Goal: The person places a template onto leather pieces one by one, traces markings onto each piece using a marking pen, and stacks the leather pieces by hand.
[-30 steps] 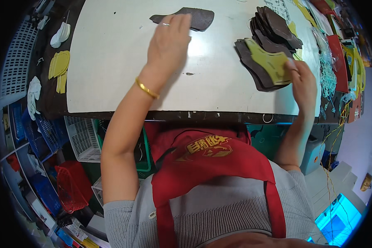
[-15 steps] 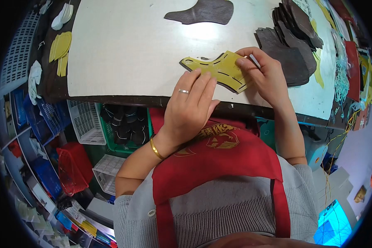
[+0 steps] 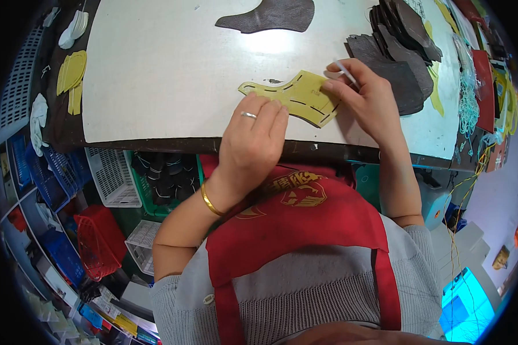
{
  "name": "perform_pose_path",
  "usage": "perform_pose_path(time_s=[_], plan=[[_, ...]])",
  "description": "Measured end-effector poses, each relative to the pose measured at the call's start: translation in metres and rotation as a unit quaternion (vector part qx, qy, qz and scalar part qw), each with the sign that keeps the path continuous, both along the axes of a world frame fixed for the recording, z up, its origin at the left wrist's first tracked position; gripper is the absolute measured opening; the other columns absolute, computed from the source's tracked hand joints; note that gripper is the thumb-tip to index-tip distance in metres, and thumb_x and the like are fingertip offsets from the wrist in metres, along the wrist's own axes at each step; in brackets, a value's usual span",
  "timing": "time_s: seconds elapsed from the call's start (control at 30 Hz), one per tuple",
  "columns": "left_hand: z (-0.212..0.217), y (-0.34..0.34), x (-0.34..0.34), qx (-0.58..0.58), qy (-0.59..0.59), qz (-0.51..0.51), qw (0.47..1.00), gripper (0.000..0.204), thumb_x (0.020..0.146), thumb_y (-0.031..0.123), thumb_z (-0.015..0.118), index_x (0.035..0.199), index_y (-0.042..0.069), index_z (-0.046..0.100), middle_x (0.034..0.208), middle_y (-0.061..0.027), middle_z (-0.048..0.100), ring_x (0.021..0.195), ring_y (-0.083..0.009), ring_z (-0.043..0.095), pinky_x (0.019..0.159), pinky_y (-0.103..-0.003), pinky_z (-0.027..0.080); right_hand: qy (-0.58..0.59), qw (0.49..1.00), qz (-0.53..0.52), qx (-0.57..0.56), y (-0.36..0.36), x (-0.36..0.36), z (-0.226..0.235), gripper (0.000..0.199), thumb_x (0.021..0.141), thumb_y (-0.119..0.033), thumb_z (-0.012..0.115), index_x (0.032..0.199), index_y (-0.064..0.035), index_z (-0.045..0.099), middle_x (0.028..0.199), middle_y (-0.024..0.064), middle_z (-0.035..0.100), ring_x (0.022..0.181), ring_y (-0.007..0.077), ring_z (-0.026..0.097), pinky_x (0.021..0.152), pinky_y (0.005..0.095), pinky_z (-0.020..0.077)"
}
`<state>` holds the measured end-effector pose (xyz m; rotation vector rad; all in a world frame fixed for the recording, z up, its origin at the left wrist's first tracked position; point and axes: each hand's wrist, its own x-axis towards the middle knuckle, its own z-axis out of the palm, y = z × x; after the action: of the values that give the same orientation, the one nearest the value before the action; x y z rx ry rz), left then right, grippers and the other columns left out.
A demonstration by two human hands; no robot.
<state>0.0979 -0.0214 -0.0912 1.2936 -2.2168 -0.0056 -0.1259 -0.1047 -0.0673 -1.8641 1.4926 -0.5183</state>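
Observation:
A yellow template (image 3: 305, 95) with dashed slots lies near the table's front edge, and a thin dark rim of the leather under it shows along its lower side. My left hand (image 3: 252, 138), wearing a ring, rests its outstretched fingers on the template's left part. At the right end, my right hand (image 3: 369, 95) has its thumb at the template's edge. Between its fingers it holds a slim white pen (image 3: 346, 72), tilted up and clear of the template. One dark brown leather piece (image 3: 273, 16) lies alone farther back.
Stacked dark leather pieces (image 3: 400, 80) are at the right, near tangled teal cord (image 3: 469, 103). Yellow templates (image 3: 72, 72) and a white glove (image 3: 38, 123) lie left. Below the table's front edge stand a white crate (image 3: 118, 178) and a red basket (image 3: 101, 241).
The whole view has shifted slightly. The template now covers more of the leather beneath it. My right fingers have loosened from the template's right end, and the pen stands out more above the hand.

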Motion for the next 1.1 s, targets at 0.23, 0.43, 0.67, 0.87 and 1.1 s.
perform_pose_path(time_s=[0.23, 0.43, 0.67, 0.87, 1.1], plan=[[0.014, -0.009, 0.005, 0.037, -0.078, -0.027, 0.996, 0.04, 0.076, 0.011, 0.069, 0.116, 0.01, 0.073, 0.096, -0.0031, 0.063, 0.089, -0.0205, 0.062, 0.067, -0.03, 0.056, 0.057, 0.996, 0.001, -0.075, 0.012, -0.004, 0.003, 0.021, 0.087, -0.027, 0.078, 0.096, -0.0081, 0.076, 0.085, 0.0113, 0.074, 0.075, 0.0299, 0.072, 0.067, 0.0374, 0.0547], [0.011, -0.006, -0.001, 0.018, -0.08, -0.043, 0.996, 0.041, 0.078, 0.011, 0.069, 0.119, 0.01, 0.074, 0.102, -0.0052, 0.064, 0.091, -0.0232, 0.062, 0.068, -0.03, 0.057, 0.073, 0.988, 0.032, -0.129, 0.008, -0.006, -0.002, 0.019, 0.088, -0.027, 0.076, 0.094, -0.0089, 0.075, 0.084, 0.0101, 0.072, 0.073, 0.03, 0.07, 0.065, 0.0398, 0.0536], [0.013, 0.006, -0.011, 0.03, -0.075, -0.021, 0.997, 0.042, 0.081, 0.01, 0.068, 0.121, -0.003, 0.069, 0.113, -0.0174, 0.064, 0.102, -0.0331, 0.061, 0.094, -0.046, 0.054, 0.047, 0.956, 0.043, -0.285, -0.012, -0.002, 0.019, 0.018, 0.097, -0.027, 0.066, 0.095, -0.0101, 0.074, 0.087, 0.0072, 0.07, 0.068, 0.0285, 0.067, 0.064, 0.04, 0.0527], [0.009, 0.012, -0.01, 0.05, -0.111, -0.037, 0.992, 0.042, 0.085, 0.015, 0.066, 0.12, -0.008, 0.067, 0.122, -0.0215, 0.061, 0.114, -0.0365, 0.058, 0.106, -0.054, 0.047, -0.04, 0.98, 0.156, -0.115, -0.017, 0.051, 0.015, 0.031, 0.103, -0.036, 0.055, 0.099, -0.0111, 0.074, 0.086, 0.007, 0.073, 0.066, 0.0262, 0.069, 0.063, 0.0394, 0.0534], [0.012, 0.011, -0.006, 0.07, -0.115, -0.055, 0.989, 0.04, 0.087, 0.016, 0.065, 0.121, -0.005, 0.067, 0.123, -0.022, 0.061, 0.115, -0.0366, 0.06, 0.107, -0.054, 0.048, 0.059, 0.954, 0.266, -0.126, -0.026, 0.077, 0.015, 0.028, 0.103, -0.032, 0.061, 0.099, -0.0064, 0.071, 0.086, 0.0108, 0.072, 0.068, 0.0294, 0.069, 0.062, 0.0365, 0.053]])
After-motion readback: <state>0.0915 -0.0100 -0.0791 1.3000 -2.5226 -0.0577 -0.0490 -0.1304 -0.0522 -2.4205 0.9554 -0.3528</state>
